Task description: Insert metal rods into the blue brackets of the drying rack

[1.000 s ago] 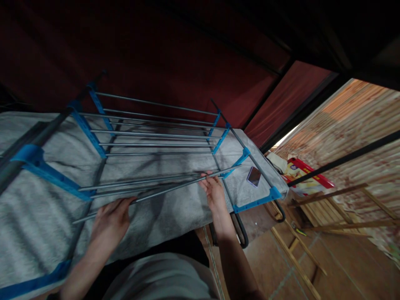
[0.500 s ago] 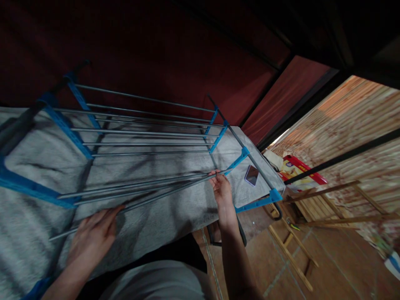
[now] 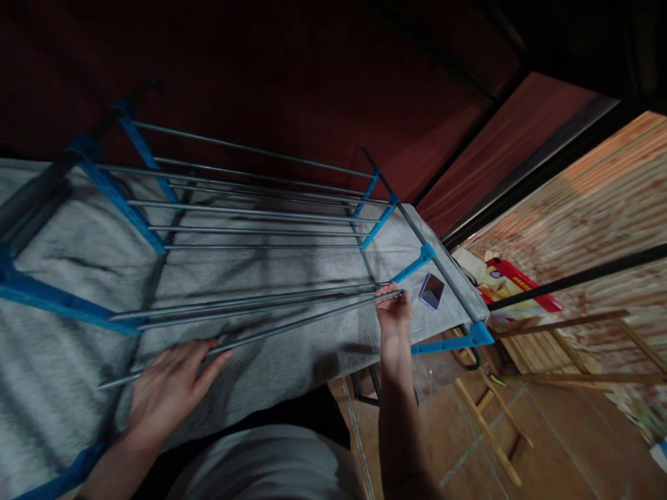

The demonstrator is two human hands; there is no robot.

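A thin grey metal tube [image 3: 307, 321] slants across the front of a half-assembled rack. My left hand [image 3: 174, 382] is closed around the tube near its left end, which sticks out past the hand. At the other end, my right hand [image 3: 394, 316] holds the tube between thumb and fingers, palm up. Just behind it, two more tubes [image 3: 250, 303] reach from the front left blue bracket [image 3: 67, 300] toward a blue bracket [image 3: 414, 265] on the right. Their right ends are partly hidden by my right hand. Another blue bracket [image 3: 451, 342] juts out at the front right.
Farther back, several tubes [image 3: 271, 211] span between blue brackets. A grey cloth [image 3: 307, 354] covers the surface beneath. A phone [image 3: 432, 292] lies right of my hand. Beyond the edge are a red and yellow package [image 3: 515, 285] and a wooden frame [image 3: 490, 430] on the tiled floor.
My right hand has shifted right to the tube's end, and the tube now lies apart from the two behind it. My left hand's fingers have loosened slightly. The view has shifted a little.
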